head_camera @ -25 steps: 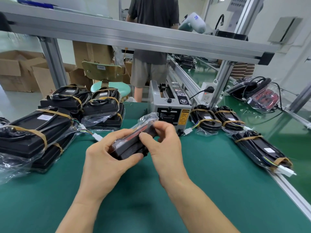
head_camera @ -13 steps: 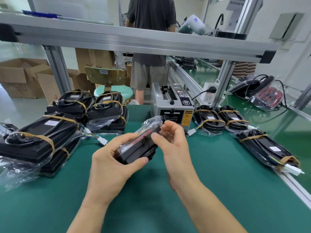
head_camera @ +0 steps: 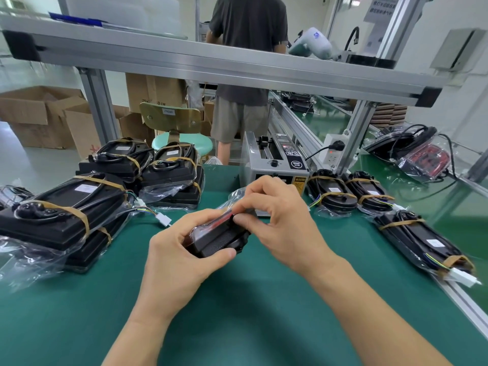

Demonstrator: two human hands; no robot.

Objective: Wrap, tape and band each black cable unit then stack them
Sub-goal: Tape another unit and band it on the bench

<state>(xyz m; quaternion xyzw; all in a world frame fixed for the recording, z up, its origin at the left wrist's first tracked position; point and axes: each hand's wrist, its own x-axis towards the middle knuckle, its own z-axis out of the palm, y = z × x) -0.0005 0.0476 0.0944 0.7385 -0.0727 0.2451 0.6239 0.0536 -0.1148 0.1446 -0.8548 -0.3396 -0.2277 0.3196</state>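
Wrapping step: left hand (head_camera: 174, 256) grips bagged cable unit (head_camera: 219, 237) mid-bench, right hand (head_camera: 280, 220) pinches its bag; tape likely next

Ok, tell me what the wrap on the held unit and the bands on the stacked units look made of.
Wrap: thin clear plastic film, seemingly; glossy and crinkled, with red showing through. Bands: tan, matte and stretched flat, probably rubber.

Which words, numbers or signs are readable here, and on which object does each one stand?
"CAUTION": yellow sticker on the tape dispenser.
"75x" and "0 CM", middle hidden: cardboard box behind the chair.
Unreadable: chair-back label, white labels on the banded units, wall notice.
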